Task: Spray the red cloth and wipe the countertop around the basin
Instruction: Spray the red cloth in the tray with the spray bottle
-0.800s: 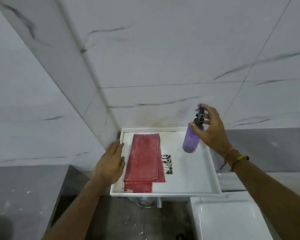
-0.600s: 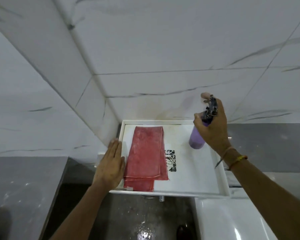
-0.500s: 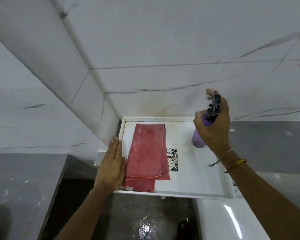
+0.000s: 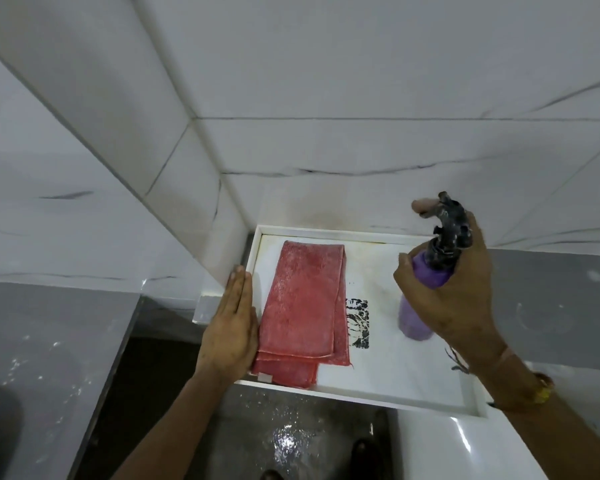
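A folded red cloth [image 4: 303,315] lies flat in the left half of a shallow white basin [image 4: 388,398] with a raised rim. My left hand [image 4: 231,336] rests flat on the basin's left rim, fingers together, touching the cloth's left edge. My right hand [image 4: 454,296] grips a purple spray bottle [image 4: 414,318] with a dark trigger head, held above the basin's right side. The forefinger sits on the trigger and the nozzle points left toward the cloth.
A black printed mark [image 4: 357,323] shows on the basin floor beside the cloth. White marble tile walls meet in a corner behind the basin. Grey countertop [image 4: 32,358] spreads at left, a grey band at right. A glossy white fixture [image 4: 465,448] sits at lower right.
My right hand has raised the spray bottle and drawn it right, away from the cloth. The view has shifted closer. My left hand stays on the basin's left rim.
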Motion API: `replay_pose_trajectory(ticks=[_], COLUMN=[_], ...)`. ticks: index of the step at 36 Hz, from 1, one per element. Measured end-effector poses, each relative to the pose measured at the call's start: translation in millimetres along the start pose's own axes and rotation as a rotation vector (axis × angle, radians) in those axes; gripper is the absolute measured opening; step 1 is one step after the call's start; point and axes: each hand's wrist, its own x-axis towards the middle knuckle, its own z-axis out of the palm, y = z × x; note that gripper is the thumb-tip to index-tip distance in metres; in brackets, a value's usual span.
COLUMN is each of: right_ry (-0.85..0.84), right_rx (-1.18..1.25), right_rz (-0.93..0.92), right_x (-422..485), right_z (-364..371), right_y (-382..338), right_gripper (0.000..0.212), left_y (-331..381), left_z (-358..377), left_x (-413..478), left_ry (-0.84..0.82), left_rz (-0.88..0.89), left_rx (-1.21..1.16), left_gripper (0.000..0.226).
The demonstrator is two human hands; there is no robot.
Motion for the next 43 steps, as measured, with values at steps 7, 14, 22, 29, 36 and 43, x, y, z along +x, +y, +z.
replay_pose_trajectory(ticks=[7, 14, 22, 29, 36, 43], right_ry=[-0.258, -0.354, -0.448, -0.529, -0.568, -0.626], right_rx=[0.081, 0.028, -0.044, -0.022, -0.059, -0.118], right_rz=[0.241, 0.476, 0.565, 0.661, 0.646, 0.603], right_x=[-62.5, -84.8, -82.4, -88.1, -93.5, -98.0], right_z=[15.8, 47.0, 52.1, 49.0, 49.4, 50.8], right_y=[-54.1, -43.5, -44.1, -45.3, -47.9, -54.5], right_gripper=[0.043, 0.023, 0.020, 0.021, 0.018, 0.017], left_y=[3.7, 3.3, 0.0, -0.3, 1.5, 3.8], left_z=[-3.3, -4.3, -0.1, 1.2, -1.0, -4.4], left_x=[-1.2, -1.1, -1.1, 0.6, 0.1, -0.8], left_ry=[-0.012, -0.010, 0.000, -0.003, 0.001, -0.006], left_rz=[-0.016, 0.000, 0.005, -0.012, -0.001, -0.002], left_rx=[-0.020, -0.053, -0.040, -0.030, -0.045, -0.063], left_gripper=[0.063, 0.061, 0.061, 0.062, 0.062, 0.061])
